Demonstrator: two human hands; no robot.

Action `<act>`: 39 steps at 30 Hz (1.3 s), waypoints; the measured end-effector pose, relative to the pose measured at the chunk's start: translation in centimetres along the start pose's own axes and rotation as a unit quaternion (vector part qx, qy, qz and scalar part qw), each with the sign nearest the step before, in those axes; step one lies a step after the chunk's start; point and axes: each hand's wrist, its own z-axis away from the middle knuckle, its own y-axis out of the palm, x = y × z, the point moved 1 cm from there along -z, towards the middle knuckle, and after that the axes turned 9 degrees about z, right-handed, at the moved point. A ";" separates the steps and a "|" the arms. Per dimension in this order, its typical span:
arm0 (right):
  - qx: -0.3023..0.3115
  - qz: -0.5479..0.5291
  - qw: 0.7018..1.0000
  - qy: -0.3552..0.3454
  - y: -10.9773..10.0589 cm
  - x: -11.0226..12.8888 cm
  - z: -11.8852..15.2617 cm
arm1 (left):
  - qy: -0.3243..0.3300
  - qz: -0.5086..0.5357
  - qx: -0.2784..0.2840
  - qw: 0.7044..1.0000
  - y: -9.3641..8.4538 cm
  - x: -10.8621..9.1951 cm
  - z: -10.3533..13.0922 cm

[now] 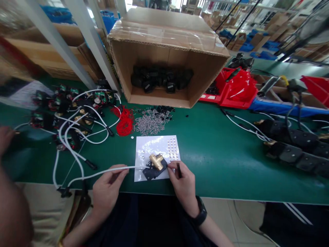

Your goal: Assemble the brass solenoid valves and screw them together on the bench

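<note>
A black housing point(151, 173) with a brass tee fitting point(157, 161) on top lies on a white sheet point(140, 145) near the table's front edge. From its left side a white cable point(102, 171) runs left. My left hand point(106, 188) pinches that cable between thumb and fingertips. At the right side of the housing, my right hand point(183, 183) has its fingertips at the edge, with a small dark object point(179, 170) held among the fingers. Rows of small metallic pieces point(172, 149) sit on the sheet's right part.
An open cardboard box point(167, 32) holds black parts behind the sheet. Metal pins point(151, 122) and red rings point(125, 124) lie before it. Wired assemblies point(64, 103) crowd the left; black units point(290, 152) line the right. Another person's hand point(5, 139) is at far left.
</note>
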 end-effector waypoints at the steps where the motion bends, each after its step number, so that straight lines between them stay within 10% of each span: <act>1: -0.004 0.013 1.000 -0.015 0.2 0.1 0.1 | 0.040 0.006 -0.008 0.999 -0.1 -0.1 0.9; 10: 0.011 0.015 1.000 0.022 1.1 -0.1 -1.5 | 0.323 0.013 0.144 0.935 2.8 -2.4 2.4; 29: 0.049 0.035 0.998 -0.015 2.3 1.1 -3.0 | 0.205 -0.001 0.236 0.950 1.7 -1.5 -5.7; 39: 0.104 0.038 0.985 -0.131 2.1 1.6 -3.8 | 0.147 0.080 0.233 0.958 1.6 -0.5 -5.5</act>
